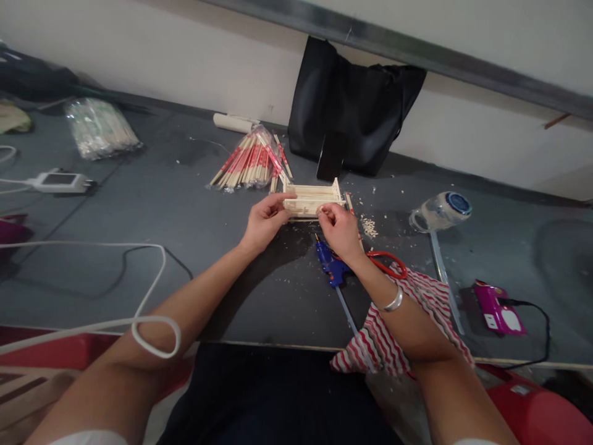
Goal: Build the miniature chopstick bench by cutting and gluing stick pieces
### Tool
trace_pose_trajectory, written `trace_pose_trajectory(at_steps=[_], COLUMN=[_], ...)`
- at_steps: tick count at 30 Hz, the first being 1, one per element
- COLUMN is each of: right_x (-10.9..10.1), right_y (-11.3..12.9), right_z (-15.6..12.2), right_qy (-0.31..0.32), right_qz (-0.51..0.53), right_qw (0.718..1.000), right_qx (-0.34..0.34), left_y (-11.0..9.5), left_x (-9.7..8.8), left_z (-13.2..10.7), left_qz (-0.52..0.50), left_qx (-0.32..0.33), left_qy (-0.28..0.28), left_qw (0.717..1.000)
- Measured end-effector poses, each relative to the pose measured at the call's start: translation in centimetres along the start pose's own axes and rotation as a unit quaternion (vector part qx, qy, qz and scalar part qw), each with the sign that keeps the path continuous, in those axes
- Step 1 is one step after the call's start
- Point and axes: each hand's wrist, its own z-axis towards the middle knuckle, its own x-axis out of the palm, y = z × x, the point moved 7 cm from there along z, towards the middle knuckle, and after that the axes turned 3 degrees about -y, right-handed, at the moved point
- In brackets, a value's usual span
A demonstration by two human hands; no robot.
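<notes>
A small box-like frame built of pale wooden sticks [312, 193] stands on the dark table in front of me. My left hand [266, 221] grips its left end between thumb and fingers. At the front right side my right hand [340, 228] is pinched against the frame; whatever lies between those fingertips is too small to make out. A blue glue gun [330, 262] with a clear glue stick lies just below my right hand. Beside that hand sits a little heap of cut wood bits [369, 227].
Behind the frame lie chopsticks with red wrappers [248, 161], a phone [332, 156] and a black bag [354, 105]. To the right are a glass jar [438, 211], a striped cloth [417, 315] and a purple box [498, 309]. A white cable [160, 272] loops over my left forearm.
</notes>
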Motion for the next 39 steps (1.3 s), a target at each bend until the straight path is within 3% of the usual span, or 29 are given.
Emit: trace_pose_trajectory(at_steps=[39], right_x=[-0.01], right_y=[0.12], right_z=[0.06], right_qy=[0.012], right_qz=[-0.01], right_qw=[1.0], right_qx=[0.002], left_y=[0.17], left_x=[-0.02], left_z=[-0.03], left_qz=[0.004], left_qx=[-0.009], left_qy=[-0.003], left_qw=[1.0])
